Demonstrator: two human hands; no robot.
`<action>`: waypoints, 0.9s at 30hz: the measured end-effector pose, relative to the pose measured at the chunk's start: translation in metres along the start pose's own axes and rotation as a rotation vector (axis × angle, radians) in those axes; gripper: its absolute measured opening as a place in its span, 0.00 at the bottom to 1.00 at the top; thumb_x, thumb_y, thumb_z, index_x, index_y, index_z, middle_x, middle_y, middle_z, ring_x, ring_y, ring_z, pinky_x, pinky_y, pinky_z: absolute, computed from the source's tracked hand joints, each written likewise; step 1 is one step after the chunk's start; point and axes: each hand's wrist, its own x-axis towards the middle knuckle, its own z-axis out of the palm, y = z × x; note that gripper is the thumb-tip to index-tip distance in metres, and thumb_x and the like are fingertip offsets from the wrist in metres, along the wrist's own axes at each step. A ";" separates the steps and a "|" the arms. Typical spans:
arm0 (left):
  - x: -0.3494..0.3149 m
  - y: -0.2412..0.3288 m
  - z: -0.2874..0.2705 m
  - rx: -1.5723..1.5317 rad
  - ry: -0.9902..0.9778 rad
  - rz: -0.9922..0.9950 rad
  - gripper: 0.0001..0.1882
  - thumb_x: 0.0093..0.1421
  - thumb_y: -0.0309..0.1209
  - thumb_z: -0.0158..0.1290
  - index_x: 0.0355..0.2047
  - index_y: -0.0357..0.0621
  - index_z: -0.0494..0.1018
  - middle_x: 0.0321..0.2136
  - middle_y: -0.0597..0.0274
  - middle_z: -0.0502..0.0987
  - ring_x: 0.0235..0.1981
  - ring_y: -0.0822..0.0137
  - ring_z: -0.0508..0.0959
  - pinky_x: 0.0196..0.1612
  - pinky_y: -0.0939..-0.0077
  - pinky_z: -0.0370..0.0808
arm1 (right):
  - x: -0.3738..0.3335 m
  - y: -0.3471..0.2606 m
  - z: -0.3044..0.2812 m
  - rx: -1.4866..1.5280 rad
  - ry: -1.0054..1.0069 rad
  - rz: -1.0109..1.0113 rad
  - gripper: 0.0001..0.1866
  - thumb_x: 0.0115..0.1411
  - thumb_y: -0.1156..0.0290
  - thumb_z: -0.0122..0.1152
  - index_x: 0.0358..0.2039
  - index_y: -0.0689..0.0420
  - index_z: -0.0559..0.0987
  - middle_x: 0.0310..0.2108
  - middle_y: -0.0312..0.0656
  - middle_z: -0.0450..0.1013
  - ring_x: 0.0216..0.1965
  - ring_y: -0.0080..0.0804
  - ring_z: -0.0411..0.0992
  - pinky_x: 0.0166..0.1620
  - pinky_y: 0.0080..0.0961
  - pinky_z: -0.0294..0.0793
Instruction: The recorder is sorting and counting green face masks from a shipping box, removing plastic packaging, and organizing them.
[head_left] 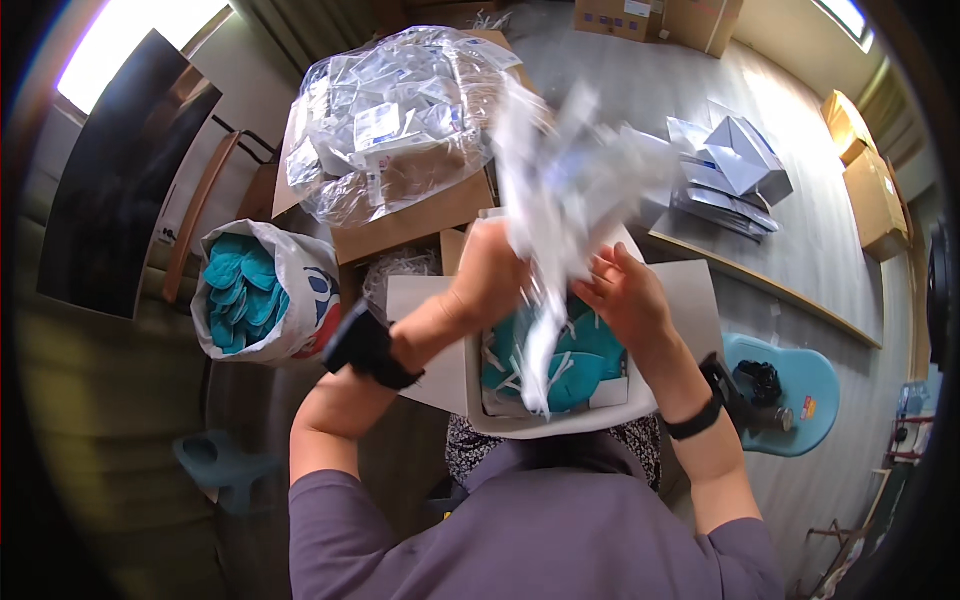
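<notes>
My left hand [488, 268] is closed on a crumpled white plastic bag [565, 170], which is smeared by motion. The bag hangs over a white-lined open box [640, 395] in front of me. Beside the bag's lower part is my right hand [632, 298], its fingers apart and slightly curved; whether they touch the plastic I cannot tell. Inside the box lie several rounded teal pieces [575, 380] with thin white straps.
A large cardboard box [420, 215] beyond my left hand bears clear plastic full of small packets [385, 125]. A white sack [305, 305] of teal pieces [240, 290] stands left. Folded silver-grey boxes [740, 170] lie at the far right. A blue stool [815, 380] stands right.
</notes>
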 end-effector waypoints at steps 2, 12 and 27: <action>0.023 -0.016 -0.029 0.058 0.194 -0.256 0.09 0.60 0.21 0.53 0.42 0.37 0.75 0.26 0.61 0.78 0.28 0.68 0.79 0.31 0.71 0.75 | -0.024 -0.013 0.016 -0.397 -0.006 -0.150 0.18 0.68 0.62 0.53 0.51 0.62 0.71 0.44 0.42 0.73 0.40 0.33 0.77 0.45 0.26 0.76; 0.045 -0.239 -0.254 1.419 0.226 -0.113 0.16 0.54 0.21 0.51 0.42 0.53 0.77 0.36 0.62 0.75 0.41 0.55 0.78 0.41 0.61 0.76 | -0.047 0.022 -0.005 -1.552 -0.452 0.020 0.14 0.59 0.63 0.63 0.39 0.60 0.77 0.35 0.50 0.77 0.37 0.47 0.77 0.39 0.37 0.75; 0.121 -0.436 -0.247 0.601 -0.711 -1.523 0.35 0.50 0.60 0.58 0.54 0.55 0.75 0.51 0.62 0.78 0.51 0.61 0.76 0.54 0.60 0.69 | 0.010 0.034 0.023 -1.598 -0.260 0.221 0.16 0.57 0.64 0.66 0.40 0.61 0.79 0.33 0.47 0.78 0.35 0.42 0.78 0.38 0.35 0.76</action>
